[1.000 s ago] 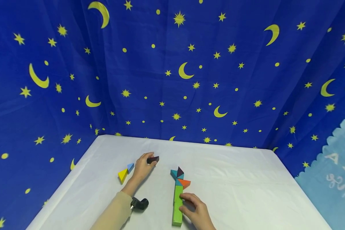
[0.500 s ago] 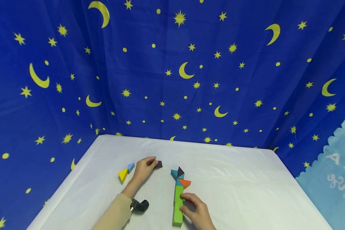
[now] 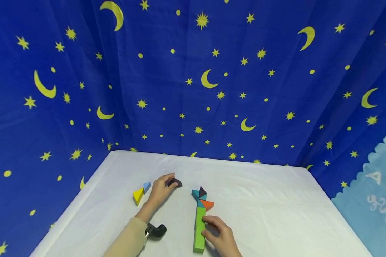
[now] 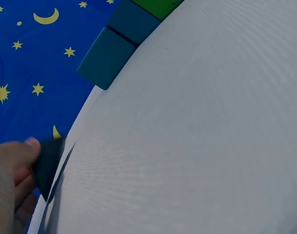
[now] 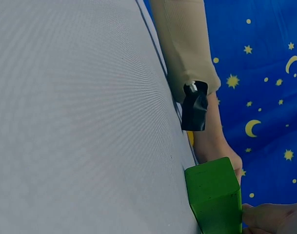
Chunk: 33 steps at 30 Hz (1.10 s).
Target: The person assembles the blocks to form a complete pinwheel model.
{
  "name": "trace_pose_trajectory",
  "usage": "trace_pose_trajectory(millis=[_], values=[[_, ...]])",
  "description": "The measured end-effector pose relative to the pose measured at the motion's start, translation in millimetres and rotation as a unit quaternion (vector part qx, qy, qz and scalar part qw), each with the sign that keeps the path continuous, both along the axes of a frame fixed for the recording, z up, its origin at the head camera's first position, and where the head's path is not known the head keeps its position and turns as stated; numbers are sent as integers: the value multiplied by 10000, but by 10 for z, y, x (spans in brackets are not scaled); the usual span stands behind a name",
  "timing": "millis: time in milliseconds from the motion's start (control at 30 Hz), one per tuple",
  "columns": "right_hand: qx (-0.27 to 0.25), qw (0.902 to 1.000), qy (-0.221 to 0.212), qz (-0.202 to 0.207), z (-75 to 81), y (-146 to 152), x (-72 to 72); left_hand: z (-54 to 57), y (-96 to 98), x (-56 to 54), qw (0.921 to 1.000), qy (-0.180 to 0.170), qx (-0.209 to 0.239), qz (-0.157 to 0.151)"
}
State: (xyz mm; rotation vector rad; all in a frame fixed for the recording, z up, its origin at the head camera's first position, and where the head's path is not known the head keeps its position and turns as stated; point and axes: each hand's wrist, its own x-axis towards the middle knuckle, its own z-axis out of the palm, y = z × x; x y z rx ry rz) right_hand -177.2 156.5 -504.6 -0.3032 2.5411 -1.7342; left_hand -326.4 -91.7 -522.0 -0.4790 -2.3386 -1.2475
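My left hand [image 3: 161, 190] pinches a dark slant-sided block [image 3: 177, 182] between thumb and fingers, low over the white table or on it. In the left wrist view the dark block [image 4: 48, 168] shows a pointed lower corner. To its right lies a row of blocks: a dark triangle [image 3: 202, 192], teal triangles [image 3: 195, 194], an orange triangle [image 3: 207, 204] and a long green piece [image 3: 199, 228] with a seam. My right hand [image 3: 223, 237] has thumb and forefinger against the green piece's right side, loosely bent. The right wrist view shows the green end [image 5: 214, 192].
A yellow triangle [image 3: 138, 196] and a light blue triangle [image 3: 147, 187] lie left of my left hand. A black wrist device [image 3: 156, 230] sticks out from the left sleeve. Blue star-printed cloth [image 3: 186, 89] stands behind the white table [image 3: 260, 207].
My left hand has brought the dark block slightly nearer and to the right, turning it in the fingers. The right hand and the row of blocks stay put.
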Motion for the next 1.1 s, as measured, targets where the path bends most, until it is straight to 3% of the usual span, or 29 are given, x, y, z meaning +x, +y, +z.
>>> trace_pose_trajectory(millis=[233,567,800,900,1000,1100], values=[[52,10000,70,-32,-1,9,-3,27,12,20,9994,-234,99,-222],[-15,10000,33,-32,-13,3,-4,6,5,17,9998,-120,135,-88],[-1,10000,58,-7,-8,6,-7,2,5,14,9997,-141,-216,-12],[-1,10000,40,18,-14,12,2,4,17,42,9998,-157,-152,31],[-33,10000,42,65,-14,12,14,41,35,108,9998,-148,-15,-146],[-81,9999,55,65,-4,12,24,98,77,188,9981,-172,85,-577]])
